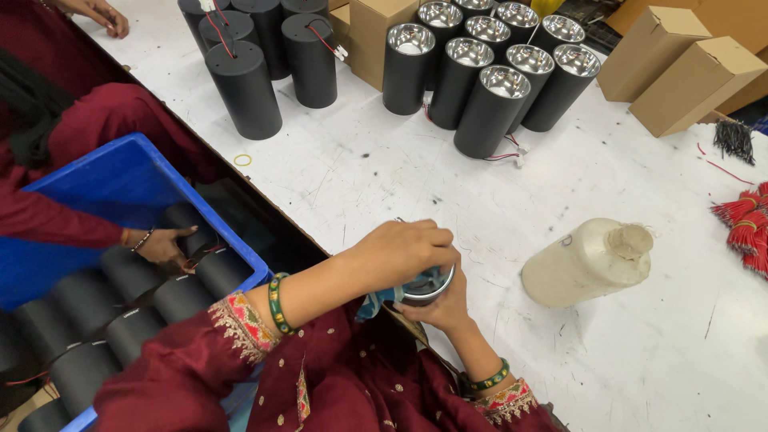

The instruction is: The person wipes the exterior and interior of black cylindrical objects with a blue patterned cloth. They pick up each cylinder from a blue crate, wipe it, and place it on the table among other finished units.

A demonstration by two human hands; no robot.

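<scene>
My right hand [445, 309] grips a black cylindrical lamp housing [429, 290] from below at the near edge of the white table [384, 172]. Only the housing's shiny rim shows. My left hand [400, 252] is closed over its open top, pressing a blue cloth [382, 299] into it. The cloth hangs out between both hands. Both wrists carry green bangles and maroon embroidered sleeves.
Two groups of black housings [472, 76] [244, 88] stand at the far side, between cardboard boxes [680, 68]. A cream bottle [588, 260] lies to the right, red wires [744, 224] beyond. Left, another person's hand [162, 245] reaches into a blue crate [120, 184] of housings.
</scene>
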